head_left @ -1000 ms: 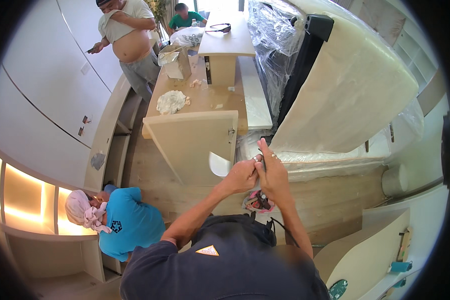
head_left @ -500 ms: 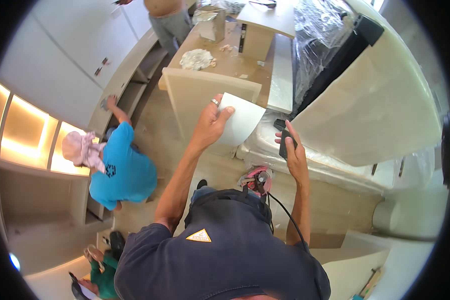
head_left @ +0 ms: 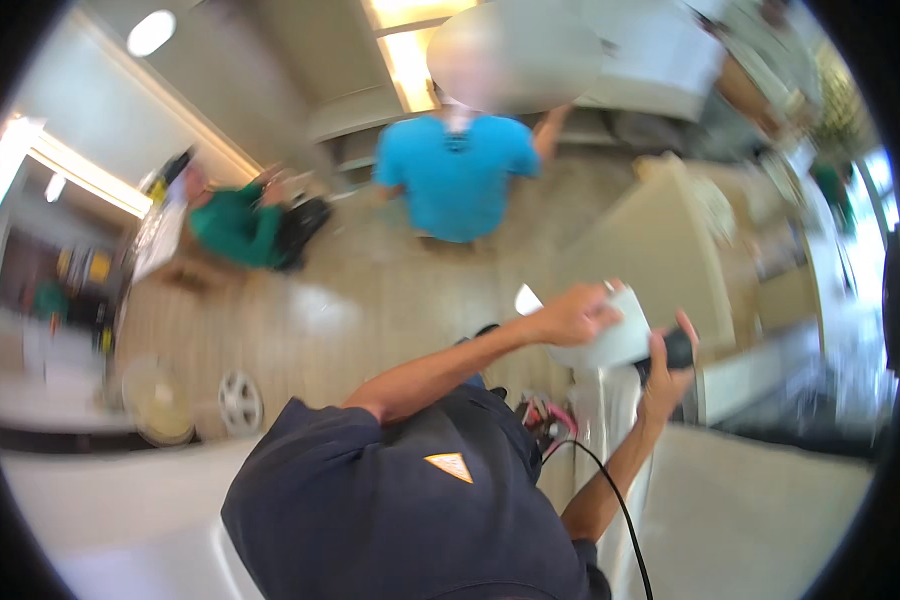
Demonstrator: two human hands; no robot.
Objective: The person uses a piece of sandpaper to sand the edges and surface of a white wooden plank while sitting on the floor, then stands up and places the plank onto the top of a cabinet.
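Note:
My left hand grips a small white rectangular board by its edge, fingers closed around it. Just to the right, my right hand is closed on a black palm-sized block, whose exact kind I cannot make out. Board and block are close together, nearly touching in this view. Both hands are held out in front of my dark shirt, slightly smeared by motion.
A person in a blue shirt is low by the cabinets ahead; another in green is at the left. An upright beige panel stands beyond my hands. A black cable runs past my right arm. Pink-and-dark items lie near my waist.
My view has swung to the left. My hands have come closer together, bringing the black block beside the white board. Both hands keep hold of their things.

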